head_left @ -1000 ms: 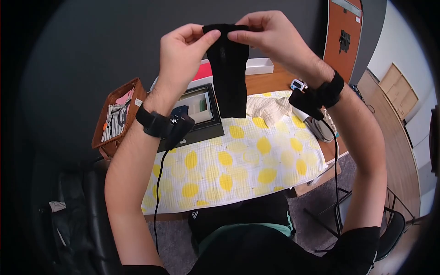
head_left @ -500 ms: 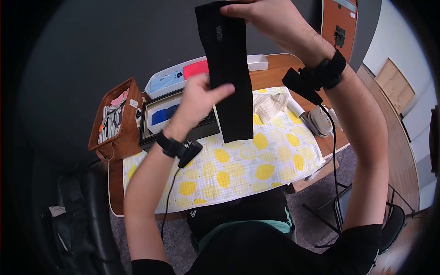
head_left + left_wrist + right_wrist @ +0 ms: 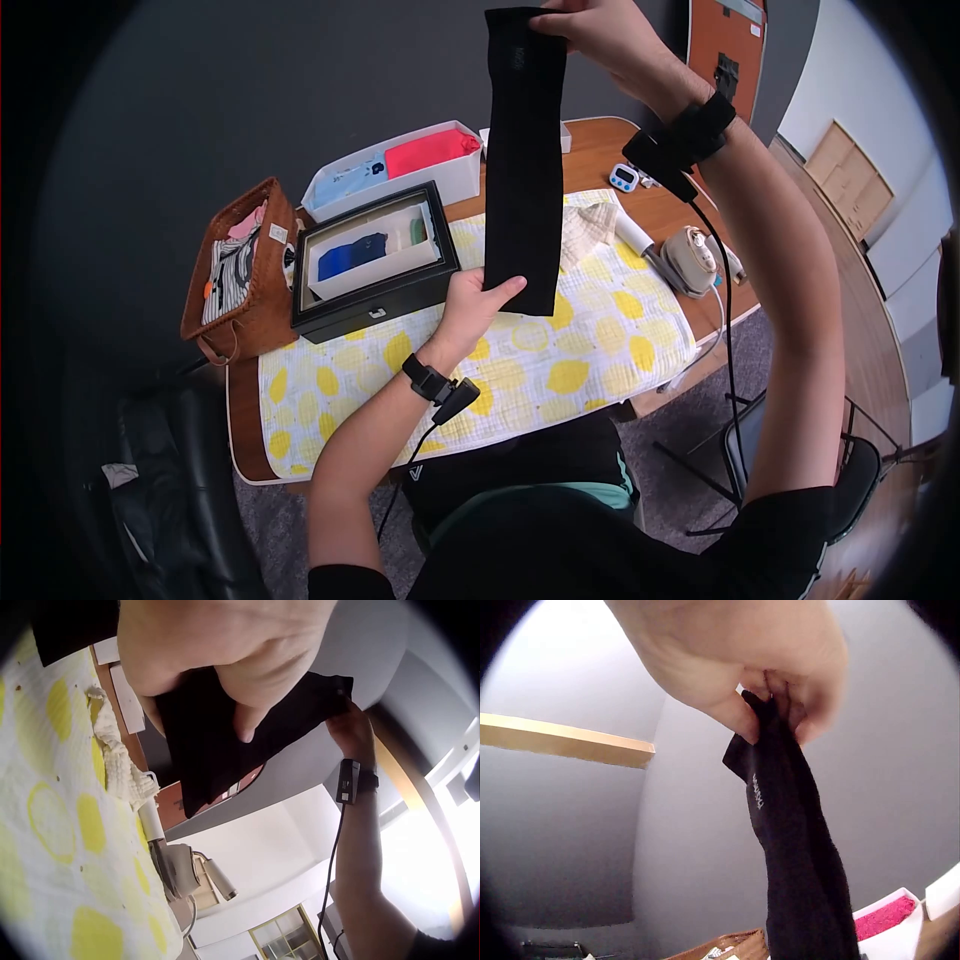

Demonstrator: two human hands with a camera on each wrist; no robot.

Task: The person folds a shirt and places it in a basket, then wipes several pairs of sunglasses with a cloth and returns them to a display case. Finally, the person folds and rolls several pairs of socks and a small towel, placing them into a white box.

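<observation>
A long black arm sleeve [image 3: 525, 170] hangs flat and nearly upright over the table, with small pale lettering near its top. High up, my right hand [image 3: 610, 40] pinches its upper right corner between thumb and fingers; the right wrist view shows the fabric [image 3: 795, 847] bunched there. My left hand [image 3: 468, 312] holds the lower left edge, thumb in front and the other fingers hidden behind the cloth. From the left wrist view, the sleeve [image 3: 225, 750] stretches from this hand toward the right one.
A lemon-print cloth [image 3: 570, 375] covers much of the wooden table. Left stand a black glass-lidded box [image 3: 335, 325], a brown basket [image 3: 265, 300] of clothes and a white bin [image 3: 460, 185] with red and light-blue fabric. Right lie a beige cloth [image 3: 588, 235], a handheld steamer [image 3: 685, 260] and a small timer [image 3: 623, 178].
The sleeve, earlier doubled over and held at the top by both hands, now hangs full length. My left hand has moved down to its lower end; the right stays high on the top corner.
</observation>
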